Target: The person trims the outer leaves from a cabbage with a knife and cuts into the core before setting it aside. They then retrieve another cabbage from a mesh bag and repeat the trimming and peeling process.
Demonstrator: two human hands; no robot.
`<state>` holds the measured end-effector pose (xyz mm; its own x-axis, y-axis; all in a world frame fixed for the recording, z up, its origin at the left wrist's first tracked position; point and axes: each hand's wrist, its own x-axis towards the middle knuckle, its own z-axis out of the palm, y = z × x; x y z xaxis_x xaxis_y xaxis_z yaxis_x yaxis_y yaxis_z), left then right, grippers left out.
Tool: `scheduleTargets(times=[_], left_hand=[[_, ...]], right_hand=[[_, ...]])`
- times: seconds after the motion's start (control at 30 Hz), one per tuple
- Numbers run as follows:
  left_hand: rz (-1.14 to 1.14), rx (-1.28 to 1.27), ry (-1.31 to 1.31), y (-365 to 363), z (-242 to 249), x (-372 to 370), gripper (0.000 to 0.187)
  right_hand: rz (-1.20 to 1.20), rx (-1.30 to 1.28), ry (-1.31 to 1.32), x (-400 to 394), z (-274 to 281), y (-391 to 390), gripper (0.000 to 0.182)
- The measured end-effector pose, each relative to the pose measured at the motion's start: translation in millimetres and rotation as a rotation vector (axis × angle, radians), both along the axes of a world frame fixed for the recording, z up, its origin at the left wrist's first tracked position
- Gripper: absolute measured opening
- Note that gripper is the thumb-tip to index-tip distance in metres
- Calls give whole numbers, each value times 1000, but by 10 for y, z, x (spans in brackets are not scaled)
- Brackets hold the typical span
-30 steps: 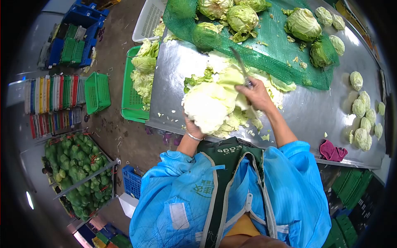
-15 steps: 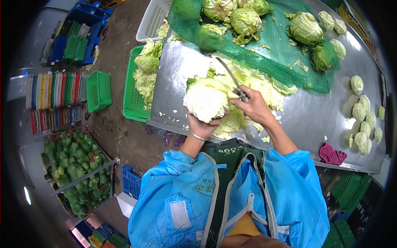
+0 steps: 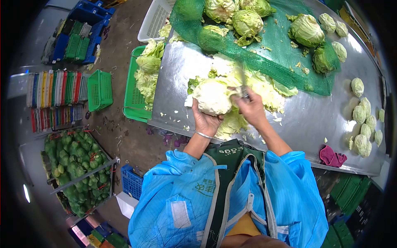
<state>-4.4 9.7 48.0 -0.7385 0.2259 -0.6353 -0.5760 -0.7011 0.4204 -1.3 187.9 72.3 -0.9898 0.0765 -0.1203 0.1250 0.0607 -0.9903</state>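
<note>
Left hand gripping a pale cabbage head from below, right hand clamped on a knife, whose slipping blade could cut the supporting fingers.

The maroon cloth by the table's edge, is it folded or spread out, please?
Neither neatly folded nor spread flat: the maroon cloth lies crumpled in uneven folds on the metal table.

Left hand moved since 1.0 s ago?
Yes, slightly: the left hand has shifted to the right in the view, farther from the left edge of the metal table.
</note>
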Motion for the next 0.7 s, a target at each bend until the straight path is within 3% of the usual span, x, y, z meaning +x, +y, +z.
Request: scheduleTargets(times=[0.03,0.1,0.17,0.2,0.3,0.33,0.4,0.5,0.7], left_hand=[[14,51,-30,0,13,8,79],[-15,176,-4,-67,-42,66,82],[-73,338,35,-190,-142,110,85],[-47,311,130,-143,-31,106,88],[-140,217,183,-304,-95,54,86],[-179,201,212,-305,-87,32,86],[-256,168,275,-288,-49,-3,87],[-207,144,249,-217,10,-17,86],[-238,92,281,-208,-25,8,83]], right_hand=[[-53,-186,-236,0,33,61,33],[-256,-567,-38,-89,-27,201,24],[-381,-434,-82,-155,-224,530,32],[-282,-205,-174,-114,-158,627,50],[117,41,-336,81,190,480,66],[168,89,-92,74,224,369,67],[185,139,345,9,164,204,50],[178,128,260,31,181,172,34],[15,260,490,130,147,66,21]])
